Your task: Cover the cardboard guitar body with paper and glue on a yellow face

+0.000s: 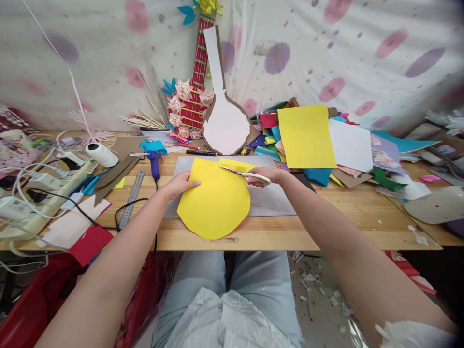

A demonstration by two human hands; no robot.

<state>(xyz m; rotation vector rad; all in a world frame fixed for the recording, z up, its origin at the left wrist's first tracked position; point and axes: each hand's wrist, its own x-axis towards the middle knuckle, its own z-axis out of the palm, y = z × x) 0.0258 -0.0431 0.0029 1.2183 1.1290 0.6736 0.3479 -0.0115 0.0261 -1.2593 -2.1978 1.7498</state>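
Note:
A large rounded sheet of yellow craft paper (215, 208) lies over the grey cutting mat (273, 203), its lower part reaching past the mat's front edge. My left hand (181, 184) pinches the sheet at its upper left, thumb on top. In my right hand (263, 176) is a pair of scissors (241, 173) with pale handles. Their blades point left, at the sheet's upper edge. A curved line runs along the upper part, and a cut shows near the blades. Whether the blades are parted is too small to tell.
Behind the mat stand a lute-shaped cardboard cutout (228, 123) and a red paper guitar (195, 101). Left are a steel ruler (132, 198), a glue gun (154, 163), a thread spool (102, 154) and power strips (47, 198) with cables. Yellow foam sheet (308, 137) and coloured papers pile at right.

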